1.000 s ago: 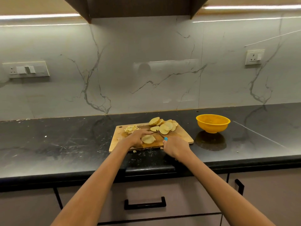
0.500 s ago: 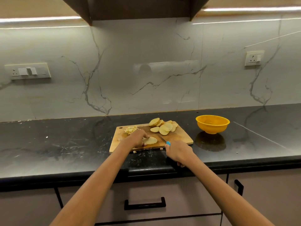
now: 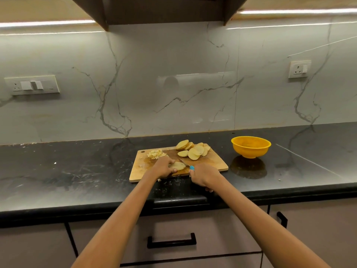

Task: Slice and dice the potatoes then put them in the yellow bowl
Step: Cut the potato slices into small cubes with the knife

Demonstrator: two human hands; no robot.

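**Potato slices on the board: dicing in progress**

While the yellow bowl (image 3: 250, 147) stands on the dark tabletop (image 3: 77, 171) to the right of the board, with nothing visible in it, the stock lies as follows.

- Wooden cutting board (image 3: 212, 165): near the front edge of the tabletop, carrying all the potato.
- Potato slice (image 3: 178, 165): flat on the board's near side, under the curled fingers of the left hand (image 3: 163, 168), which pin it from above.
- Knife (image 3: 188, 165): blue-handled, gripped in the right hand (image 3: 204, 175); the blade reaches to the right edge of the held slice.
- Pile of slices (image 3: 193, 150): uncut rounds, overlapping at the board's far right corner.
- Diced heap (image 3: 155, 154): small cubes at the far left of the board.

Handling, as a judgement: a raw slice is light, stiff and likely wet and slippery on its cut faces, so it may skate under the blade. Best held flat from above, fingertips tucked back from the cutting line. Diced pieces are small and scatter easily; they are better scooped together than picked singly for the move to the bowl.
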